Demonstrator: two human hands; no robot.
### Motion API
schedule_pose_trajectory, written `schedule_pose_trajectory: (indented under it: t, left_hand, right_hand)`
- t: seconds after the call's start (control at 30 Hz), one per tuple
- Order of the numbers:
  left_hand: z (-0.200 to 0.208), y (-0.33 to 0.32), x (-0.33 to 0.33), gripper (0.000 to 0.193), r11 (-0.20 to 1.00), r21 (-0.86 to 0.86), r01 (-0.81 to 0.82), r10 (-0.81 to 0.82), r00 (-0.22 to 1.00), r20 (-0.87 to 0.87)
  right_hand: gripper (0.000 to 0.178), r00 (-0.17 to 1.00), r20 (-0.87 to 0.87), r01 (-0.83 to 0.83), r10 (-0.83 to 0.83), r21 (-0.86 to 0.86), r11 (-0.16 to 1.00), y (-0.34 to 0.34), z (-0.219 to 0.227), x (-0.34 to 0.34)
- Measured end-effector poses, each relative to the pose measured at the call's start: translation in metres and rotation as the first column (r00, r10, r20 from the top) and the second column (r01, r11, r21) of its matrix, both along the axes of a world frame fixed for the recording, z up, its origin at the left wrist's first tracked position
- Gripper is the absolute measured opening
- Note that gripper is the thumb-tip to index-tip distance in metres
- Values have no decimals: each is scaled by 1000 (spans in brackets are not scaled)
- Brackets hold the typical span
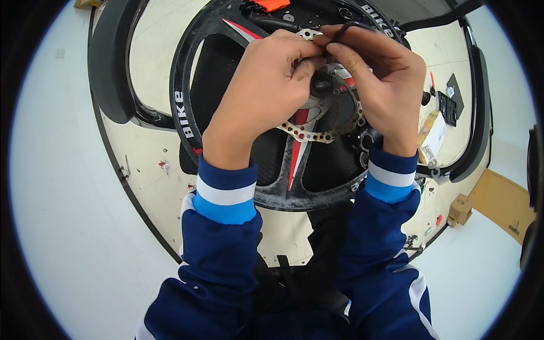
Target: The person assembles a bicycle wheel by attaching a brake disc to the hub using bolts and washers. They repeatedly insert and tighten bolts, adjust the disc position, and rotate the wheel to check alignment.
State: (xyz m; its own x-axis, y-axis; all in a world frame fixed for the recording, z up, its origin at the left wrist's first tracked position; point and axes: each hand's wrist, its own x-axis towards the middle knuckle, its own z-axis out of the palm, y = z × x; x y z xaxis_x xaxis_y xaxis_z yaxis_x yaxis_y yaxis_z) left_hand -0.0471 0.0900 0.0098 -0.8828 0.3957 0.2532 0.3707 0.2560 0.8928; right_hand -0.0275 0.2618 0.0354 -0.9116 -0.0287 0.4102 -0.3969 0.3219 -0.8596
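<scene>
A black three-spoke bicycle wheel with red and white accents lies flat on a chair in front of me. A drilled metal brake disc surrounds its hub, where a dark round axle end shows. Over the disc, my left hand is closed, thumb and index finger pinched together. My right hand pinches close beside it, fingertips nearly meeting the left ones. Between them is a thin, dark, curved strip, blurred, its kind unclear; it passes by the right fingers, and the fingers hide most of it.
Black chair armrests rise at left and right. Loose parts and an orange object lie beyond the hands. On the floor at right are a black tray-like case, a white-and-yellow box and a small cardboard box.
</scene>
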Motion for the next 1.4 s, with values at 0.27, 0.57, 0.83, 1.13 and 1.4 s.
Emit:
schedule_pose_trajectory:
  t: [0.27,0.57,0.83,1.13,1.4]
  left_hand:
    - [4,5,2,16,989,44,-139,142,987,-70]
    - [-1,13,5,16,978,78,-193,198,977,-73]
    - [-14,9,1,17,983,122,-140,157,978,-139]
    - [-16,21,1,18,960,198,-198,214,975,-63]
    - [-11,13,4,18,953,215,-211,223,974,-34]
  right_hand:
    - [16,996,-13,93,-93,-2,996,-3,1,2]
    - [29,996,-20,83,-86,-113,990,-11,15,7]
    - [29,983,67,167,-172,77,983,-11,36,11]
    - [27,963,-164,252,-215,254,934,-3,8,11]
    - [19,985,-56,164,-166,-39,986,-17,14,12]
